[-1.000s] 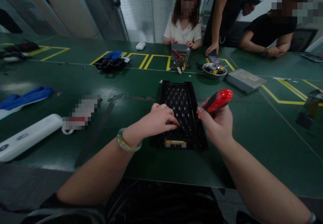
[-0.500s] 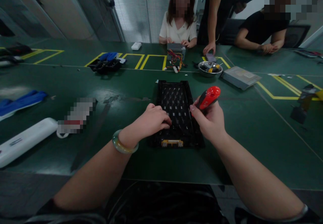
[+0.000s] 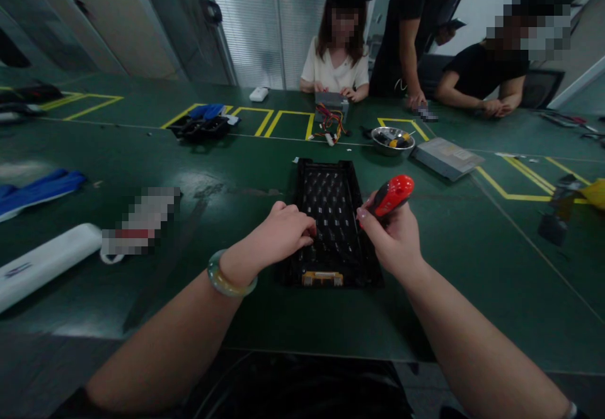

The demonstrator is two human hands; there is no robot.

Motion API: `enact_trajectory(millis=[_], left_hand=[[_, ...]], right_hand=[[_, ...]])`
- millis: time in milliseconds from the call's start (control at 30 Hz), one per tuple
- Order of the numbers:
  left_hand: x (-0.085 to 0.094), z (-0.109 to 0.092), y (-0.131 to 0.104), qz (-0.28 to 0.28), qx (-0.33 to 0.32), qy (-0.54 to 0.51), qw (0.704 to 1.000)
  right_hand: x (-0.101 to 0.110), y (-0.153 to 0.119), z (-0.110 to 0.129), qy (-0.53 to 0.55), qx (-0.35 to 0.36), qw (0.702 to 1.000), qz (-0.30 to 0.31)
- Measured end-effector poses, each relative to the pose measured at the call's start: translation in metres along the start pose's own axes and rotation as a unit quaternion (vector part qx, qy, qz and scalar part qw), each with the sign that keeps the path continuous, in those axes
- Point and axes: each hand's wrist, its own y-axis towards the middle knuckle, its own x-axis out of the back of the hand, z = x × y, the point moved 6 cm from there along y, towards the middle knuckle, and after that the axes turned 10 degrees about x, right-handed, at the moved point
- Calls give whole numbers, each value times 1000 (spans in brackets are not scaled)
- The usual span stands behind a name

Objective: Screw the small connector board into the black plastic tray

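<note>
A long black plastic housing (image 3: 327, 189) with a patterned inner panel lies flat in front of me. Across its near end sits a small yellow-brown circuit board (image 3: 322, 278) with metal connectors. My left hand (image 3: 288, 230) reaches over the housing's left edge, fingers curled down inside it; whatever the fingertips may pinch is hidden. At the right edge my right hand (image 3: 394, 236) is closed around a red and black screwdriver (image 3: 394, 193), its handle tilted up to the right. The screwdriver's tip is hidden.
Left are a white long case (image 3: 51, 264) and blue gloves (image 3: 42, 189). Farther back stand a black tray (image 3: 201, 128), a metal bowl (image 3: 392, 142) of tools, and a flat grey metal box (image 3: 449, 157). Across the table, a person handles a grey unit with coloured wires (image 3: 333, 120); two others are nearby.
My view has tilted slightly upward. Both hands keep nearly the same place at the housing, the left shifting slightly left. A co-worker's hand across the table has moved right, away from the bowl.
</note>
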Motion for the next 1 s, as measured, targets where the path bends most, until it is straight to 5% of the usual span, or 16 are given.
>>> enact_trajectory(millis=[333, 633, 1000], left_hand=[[3, -3, -2, -42, -10, -6, 999], [19, -14, -2, -57, -20, -106, 992], [20, 1, 3, -38, 45, -296, 953]], right_hand=[[-1, 0, -2, -1, -18, 1000, 9], [-1, 0, -1, -10, -22, 1000, 17], [0, 3, 3, -10, -13, 1000, 24]])
